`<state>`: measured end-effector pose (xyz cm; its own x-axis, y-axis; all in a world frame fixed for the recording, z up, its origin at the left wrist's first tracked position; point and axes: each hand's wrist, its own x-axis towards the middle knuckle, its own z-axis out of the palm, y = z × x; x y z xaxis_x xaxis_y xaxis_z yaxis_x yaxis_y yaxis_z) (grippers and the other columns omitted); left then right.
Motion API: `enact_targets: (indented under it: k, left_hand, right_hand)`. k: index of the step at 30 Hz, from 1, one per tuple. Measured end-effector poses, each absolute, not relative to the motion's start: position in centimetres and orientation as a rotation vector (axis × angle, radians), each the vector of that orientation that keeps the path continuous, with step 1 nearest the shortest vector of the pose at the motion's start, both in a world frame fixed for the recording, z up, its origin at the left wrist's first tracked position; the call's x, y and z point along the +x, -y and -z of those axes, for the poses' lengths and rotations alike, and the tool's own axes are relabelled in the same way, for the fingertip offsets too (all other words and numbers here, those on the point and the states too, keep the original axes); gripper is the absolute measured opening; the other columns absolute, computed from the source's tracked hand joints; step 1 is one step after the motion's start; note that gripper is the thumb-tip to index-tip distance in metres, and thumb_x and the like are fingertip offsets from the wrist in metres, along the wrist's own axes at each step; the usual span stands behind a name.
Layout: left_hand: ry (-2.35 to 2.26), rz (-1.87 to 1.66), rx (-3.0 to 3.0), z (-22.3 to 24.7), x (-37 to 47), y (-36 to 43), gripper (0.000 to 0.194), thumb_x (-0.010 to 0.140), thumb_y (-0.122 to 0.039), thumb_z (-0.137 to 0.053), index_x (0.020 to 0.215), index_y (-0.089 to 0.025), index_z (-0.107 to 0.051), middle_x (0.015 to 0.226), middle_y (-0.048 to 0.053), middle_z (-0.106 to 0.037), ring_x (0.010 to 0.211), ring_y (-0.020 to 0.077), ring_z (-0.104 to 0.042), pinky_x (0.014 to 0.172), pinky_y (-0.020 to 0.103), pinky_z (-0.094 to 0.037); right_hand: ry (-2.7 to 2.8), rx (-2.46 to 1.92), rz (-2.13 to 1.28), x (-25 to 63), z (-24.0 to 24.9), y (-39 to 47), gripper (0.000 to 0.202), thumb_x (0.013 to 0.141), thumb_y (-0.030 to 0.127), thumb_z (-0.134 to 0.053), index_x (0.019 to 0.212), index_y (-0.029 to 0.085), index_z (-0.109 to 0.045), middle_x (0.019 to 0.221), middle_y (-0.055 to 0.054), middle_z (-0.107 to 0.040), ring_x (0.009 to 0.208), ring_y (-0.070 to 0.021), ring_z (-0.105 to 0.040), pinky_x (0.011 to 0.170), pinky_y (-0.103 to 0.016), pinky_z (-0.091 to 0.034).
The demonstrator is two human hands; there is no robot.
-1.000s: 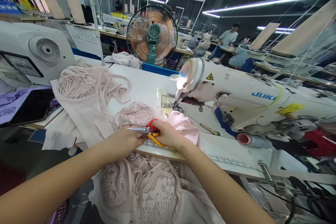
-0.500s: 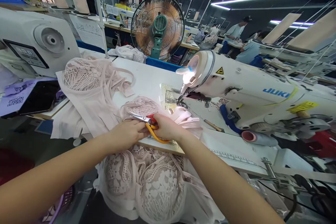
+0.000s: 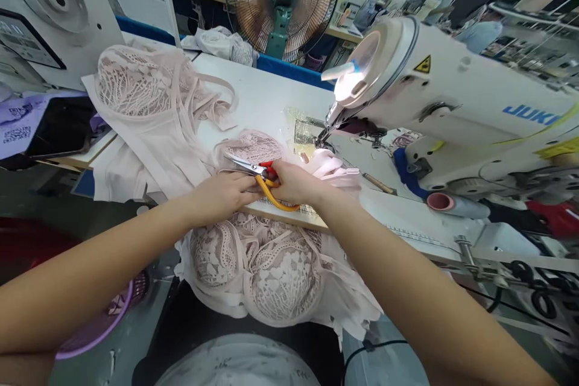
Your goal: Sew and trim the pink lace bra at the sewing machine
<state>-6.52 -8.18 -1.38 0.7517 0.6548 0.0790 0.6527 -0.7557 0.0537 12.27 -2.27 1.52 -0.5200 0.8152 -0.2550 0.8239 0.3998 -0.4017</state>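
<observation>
My right hand [image 3: 294,183] is closed on scissors [image 3: 266,180] with orange and red handles; the blades point left over a pink lace cup [image 3: 256,146]. Beside the blades, my left hand [image 3: 226,194] has its fingers bent against the fabric at the table edge; what they grip is too hidden to name. Another lace bra [image 3: 280,280] hangs below the edge toward my lap. A further lace bra [image 3: 136,87] lies on the table at the left. Light pink straps [image 3: 332,167] lie just beyond my right hand.
A white sewing machine [image 3: 474,90] with its lamp lit stands at the right. Near its base are a wooden-handled tool [image 3: 379,184] and a thread cone [image 3: 456,205]. A fan [image 3: 283,6] stands behind the table. A phone [image 3: 63,125] lies at the left. People work in the background.
The view has tilted downward, so the table appears higher and more of my lap shows. My hands and the scissors keep nearly the same place over the fabric.
</observation>
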Motion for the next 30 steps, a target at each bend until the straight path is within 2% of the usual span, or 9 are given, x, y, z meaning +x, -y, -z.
enact_targets:
  k: [3, 5, 9, 12, 16, 19, 22, 26, 30]
  left_hand:
    - [-1.252, -0.306, 2.848, 2.0, -7.6, 9.5, 0.034, 0.088, -0.012, -0.034, 0.11, -0.016, -0.061, 0.121, 0.012, -0.055, 0.114, 0.0263, -0.047, 0.099, 0.04, -0.037]
    - [-1.47, -0.427, 2.761, 2.4, -8.8, 10.4, 0.032, 0.09, -0.017, -0.033, 0.104, -0.011, -0.061, 0.114, 0.017, -0.056, 0.11, 0.029, -0.048, 0.095, 0.044, -0.039]
    - [-1.765, -0.504, 2.588, 2.1, -11.6, 10.6, 0.042, 0.088, -0.033, -0.045, 0.116, -0.003, -0.05, 0.111, 0.023, -0.053, 0.106, 0.0348, -0.048, 0.089, 0.049, -0.042]
    - [-1.701, -0.366, 2.559, 0.6, -13.2, 9.8, 0.04, 0.082, -0.032, -0.055, 0.117, -0.013, -0.053, 0.111, 0.015, -0.057, 0.105, 0.03, -0.052, 0.09, 0.043, -0.042]
    - [-1.66, -0.237, 2.48, -1.3, -13.3, 9.0, 0.024, 0.082, -0.036, -0.056, 0.102, -0.025, -0.064, 0.107, 0.006, -0.058, 0.099, 0.0222, -0.056, 0.091, 0.039, -0.04]
    - [-1.79, -0.203, 2.373, -1.6, -12.2, 8.4, 0.03, 0.08, -0.048, -0.056, 0.092, -0.022, -0.066, 0.103, 0.009, -0.055, 0.097, 0.0263, -0.056, 0.089, 0.047, -0.039]
    - [-1.893, -0.167, 2.297, -1.4, -11.1, 7.3, 0.034, 0.076, -0.048, -0.06, 0.096, -0.02, -0.063, 0.104, 0.011, -0.052, 0.101, 0.0321, -0.053, 0.089, 0.056, -0.037]
    - [-1.903, -0.143, 2.29, -1.3, -11.0, 5.6, 0.046, 0.076, -0.047, -0.062, 0.112, -0.02, -0.057, 0.11, 0.012, -0.049, 0.108, 0.0345, -0.048, 0.09, 0.053, -0.038]
    - [-1.834, -0.134, 2.345, -1.2, -12.0, 5.0, 0.049, 0.077, -0.051, -0.06, 0.114, -0.019, -0.055, 0.113, 0.011, -0.048, 0.107, 0.0313, -0.048, 0.089, 0.045, -0.04]
  right_hand:
    - [-2.601, 1.558, 0.782, 12.2, -1.4, 2.4, 0.027, 0.064, 0.015, -0.065, 0.085, 0.019, -0.049, 0.086, -0.004, -0.058, 0.081, -0.0206, -0.055, 0.063, -0.027, -0.042]
    - [-2.608, 1.56, 0.792, 12.2, -1.3, 2.5, 0.026, 0.063, 0.013, -0.064, 0.084, 0.019, -0.049, 0.087, -0.005, -0.058, 0.081, -0.021, -0.055, 0.064, -0.028, -0.043]
    - [-2.643, 1.538, 0.825, 12.2, -1.2, 2.8, 0.029, 0.063, 0.009, -0.062, 0.088, 0.019, -0.05, 0.09, -0.006, -0.058, 0.082, -0.0207, -0.056, 0.067, -0.029, -0.044]
    - [-2.666, 1.535, 0.834, 12.2, -1.1, 2.9, 0.026, 0.065, 0.009, -0.059, 0.086, 0.019, -0.049, 0.087, -0.006, -0.059, 0.078, -0.0194, -0.056, 0.066, -0.029, -0.045]
    - [-2.689, 1.552, 0.803, 12.4, -0.7, 2.9, 0.021, 0.064, 0.01, -0.057, 0.075, 0.021, -0.043, 0.081, -0.005, -0.058, 0.074, -0.0196, -0.054, 0.062, -0.03, -0.043]
    - [-2.701, 1.555, 0.803, 12.4, -0.4, 3.0, 0.023, 0.063, 0.01, -0.057, 0.072, 0.022, -0.04, 0.078, -0.004, -0.057, 0.072, -0.0191, -0.053, 0.06, -0.029, -0.042]
    - [-2.7, 1.56, 0.81, 12.3, -0.2, 3.0, 0.023, 0.064, 0.011, -0.057, 0.073, 0.023, -0.039, 0.079, -0.003, -0.056, 0.073, -0.0194, -0.054, 0.059, -0.029, -0.042]
    - [-2.693, 1.564, 0.819, 12.2, -0.3, 3.1, 0.024, 0.064, 0.011, -0.057, 0.072, 0.023, -0.038, 0.081, -0.004, -0.057, 0.074, -0.0197, -0.054, 0.061, -0.029, -0.043]
    - [-2.674, 1.58, 0.827, 12.2, -0.7, 3.3, 0.026, 0.064, 0.009, -0.056, 0.07, 0.024, -0.036, 0.079, -0.004, -0.056, 0.071, -0.0197, -0.054, 0.058, -0.029, -0.042]
